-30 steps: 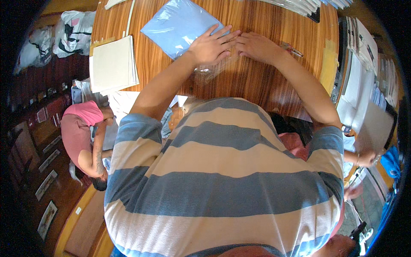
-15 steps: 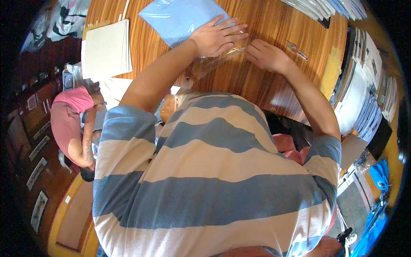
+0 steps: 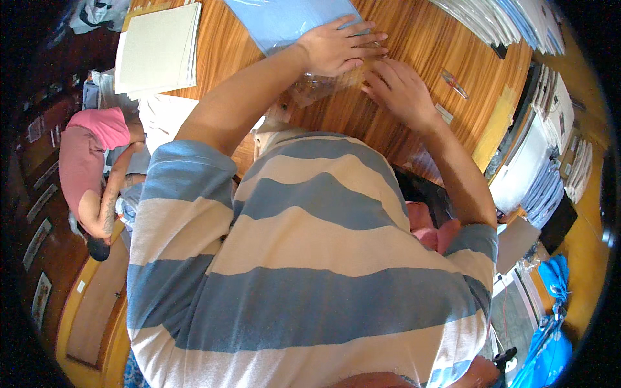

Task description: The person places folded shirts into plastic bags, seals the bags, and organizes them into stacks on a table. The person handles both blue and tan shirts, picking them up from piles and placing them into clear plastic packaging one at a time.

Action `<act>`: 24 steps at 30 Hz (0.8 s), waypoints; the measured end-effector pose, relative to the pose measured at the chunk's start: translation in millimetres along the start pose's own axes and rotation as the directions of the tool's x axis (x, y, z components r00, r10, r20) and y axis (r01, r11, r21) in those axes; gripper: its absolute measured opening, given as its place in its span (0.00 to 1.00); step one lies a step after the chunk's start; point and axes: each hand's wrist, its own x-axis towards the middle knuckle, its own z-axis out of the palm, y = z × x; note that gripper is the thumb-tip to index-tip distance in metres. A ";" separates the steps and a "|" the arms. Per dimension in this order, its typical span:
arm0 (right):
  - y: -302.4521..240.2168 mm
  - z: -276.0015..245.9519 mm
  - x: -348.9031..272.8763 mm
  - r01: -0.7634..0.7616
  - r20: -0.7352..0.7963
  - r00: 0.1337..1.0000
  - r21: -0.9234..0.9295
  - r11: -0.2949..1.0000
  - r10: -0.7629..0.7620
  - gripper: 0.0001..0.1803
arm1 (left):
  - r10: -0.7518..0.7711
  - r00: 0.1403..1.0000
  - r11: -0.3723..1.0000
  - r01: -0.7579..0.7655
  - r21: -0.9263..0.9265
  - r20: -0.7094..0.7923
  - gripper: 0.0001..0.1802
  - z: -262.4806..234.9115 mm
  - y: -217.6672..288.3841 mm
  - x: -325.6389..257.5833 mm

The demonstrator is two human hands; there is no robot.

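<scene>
- Far to the left of our left hand, a stack of pale card sheets [image 3: 157,48] lies on the bench [image 3: 414,39], well apart from the work.
- Below that stack, off the bench edge, a person in a pink top [image 3: 87,161] bends down; their hands play no part in what ours do.
- Just above our left hand [image 3: 336,46] lies a blue sheet [image 3: 284,19]; the hand rests flat with fingers spread, its heel at the sheet's lower edge.
- Under that hand's palm and fingers, and reaching toward us, is a clear bag [image 3: 317,87]. The hand presses it to the bench instead of grasping it.
- Our right hand [image 3: 398,90] sits just right of the left, fingertips nearly touching it, fingers bent down onto the bag's right side. We cannot tell whether it pinches the film or only presses.
- We judge the step in hand to be flattening or sealing the bag against the bench, with both hands bearing down.
- The next move, as we judge it, calls for steady pressure from the left while the right slides along the bag's edge.
- Right of our right hand lie a small pen-like object [image 3: 455,83] and, farther off, rows of stacked packets [image 3: 498,19].
</scene>
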 end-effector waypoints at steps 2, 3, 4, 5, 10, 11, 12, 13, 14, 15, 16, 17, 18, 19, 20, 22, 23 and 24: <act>-6.6 6.3 10.9 -0.054 0.018 0.998 0.115 0.992 0.052 0.14 | 0.012 1.000 0.999 -0.012 0.052 0.011 0.30 -4.1 0.6 -0.4; -6.0 15.2 15.1 -0.058 0.038 0.998 0.150 0.987 0.053 0.13 | 0.020 1.000 0.997 -0.021 0.080 0.017 0.31 -5.7 -0.2 -0.9; -4.7 20.8 18.0 -0.063 0.058 0.997 0.186 0.981 0.053 0.12 | 0.013 0.999 0.997 -0.015 0.075 0.031 0.31 -6.9 0.3 -0.5; -3.4 23.5 18.7 -0.066 0.091 0.995 0.173 0.983 0.051 0.12 | 0.005 0.999 0.998 -0.008 0.070 0.046 0.31 -7.8 1.6 0.9; 4.0 37.4 19.9 0.007 0.101 0.995 0.179 0.984 -0.026 0.12 | -0.002 0.998 0.997 -0.002 0.071 0.058 0.30 -5.7 1.4 1.0; 3.2 38.5 17.8 0.017 0.075 0.997 0.175 0.984 -0.030 0.13 | -0.005 0.998 0.998 0.000 0.064 0.068 0.30 -6.2 1.7 0.4; 2.2 39.2 16.3 0.027 0.049 0.998 0.170 0.985 -0.036 0.14 | -0.007 0.997 0.998 0.003 0.056 0.078 0.30 -6.8 1.7 0.2; 1.5 39.2 14.6 0.037 0.023 0.999 0.164 0.986 -0.041 0.15 | -0.006 0.998 0.999 0.002 0.051 0.068 0.30 -6.9 1.6 0.4; 1.1 37.5 11.3 0.069 0.026 0.997 0.136 0.988 -0.073 0.16 | -0.004 0.998 0.999 0.001 0.046 0.058 0.30 -6.8 1.6 1.0; 0.2 34.4 7.0 0.104 0.031 0.994 0.110 0.988 -0.108 0.18 | -0.006 0.999 0.999 0.004 0.041 0.049 0.30 -6.2 1.7 0.6; -1.6 30.7 3.1 0.139 0.037 0.989 0.084 0.987 -0.143 0.19 | 0.000 0.999 0.999 -0.002 0.040 0.043 0.30 -5.0 1.2 0.1; -4.5 26.1 -0.5 0.186 0.078 0.979 0.042 0.982 -0.189 0.20 | 0.006 0.999 0.999 -0.008 0.038 0.037 0.30 -3.3 0.3 -0.3; -7.4 19.5 -1.8 0.234 0.118 0.965 -0.001 0.972 -0.233 0.21 | 0.012 0.999 0.999 -0.014 0.042 0.030 0.30 -3.7 -2.0 -0.3; -9.9 13.8 -3.2 0.284 0.159 0.949 -0.043 0.958 -0.274 0.23 | 0.005 0.999 1.000 -0.005 0.029 0.032 0.30 -3.9 -1.7 0.0; -11.7 10.6 -5.7 0.262 0.142 0.956 -0.024 0.965 -0.256 0.23 | -0.004 0.999 1.000 0.003 0.017 0.033 0.30 -4.1 0.4 0.6; -16.1 4.7 -10.6 0.220 0.113 0.969 0.017 0.975 -0.220 0.23 | -0.008 1.000 1.000 0.008 0.004 0.027 0.30 -2.8 0.9 0.1; -19.4 2.4 -9.1 0.196 0.045 0.980 -0.002 0.981 -0.195 0.23 | -0.006 1.000 1.000 0.005 0.006 0.019 0.30 -1.7 -0.5 -0.6; -26.7 -0.6 -3.7 0.168 -0.021 0.986 -0.016 0.986 -0.168 0.22 | -0.001 1.000 1.000 0.001 0.004 0.014 0.30 -0.3 -0.2 -1.7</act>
